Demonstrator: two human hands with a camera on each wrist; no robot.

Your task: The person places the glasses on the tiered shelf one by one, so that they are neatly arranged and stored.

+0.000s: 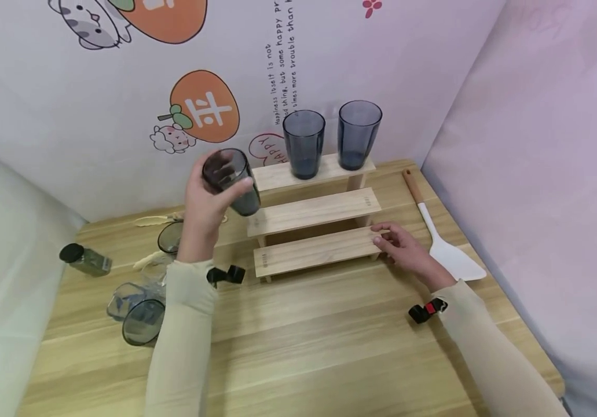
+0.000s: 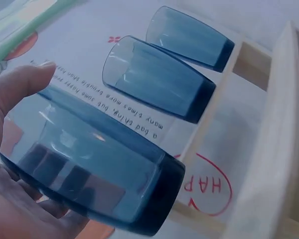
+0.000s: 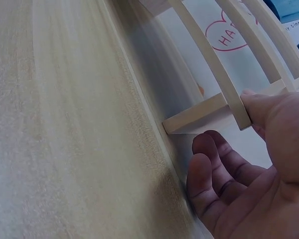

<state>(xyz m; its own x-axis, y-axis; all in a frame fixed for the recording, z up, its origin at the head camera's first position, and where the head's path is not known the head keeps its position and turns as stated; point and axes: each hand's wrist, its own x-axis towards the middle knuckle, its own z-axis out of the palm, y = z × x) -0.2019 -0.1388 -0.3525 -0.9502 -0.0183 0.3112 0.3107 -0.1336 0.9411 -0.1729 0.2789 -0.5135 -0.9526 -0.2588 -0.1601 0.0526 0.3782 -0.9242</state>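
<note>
My left hand (image 1: pixel 201 202) grips a dark blue drinking glass (image 1: pixel 246 200), thumb on one side and fingers round the other. The glass is tilted, its base beside the left end of the top board of a three-tier wooden rack (image 1: pixel 319 212). Two matching glasses, a nearer one (image 2: pixel 157 79) and a farther one (image 2: pixel 189 37), stand upright on that top board. At the right end of the lowest board, my right hand (image 1: pixel 405 252) holds the rack. In the right wrist view its thumb (image 3: pixel 261 107) touches the board end, with several fingers curled beside the leg.
A white spatula (image 1: pixel 454 258) with a wooden handle lies right of the rack. On the left are a black-lidded jar (image 1: pixel 87 259), a clear blue-tinted glass piece (image 1: pixel 123 298) and another dark glass (image 1: pixel 142 324) near my left sleeve. A printed cloth wall (image 1: pixel 256 69) stands behind.
</note>
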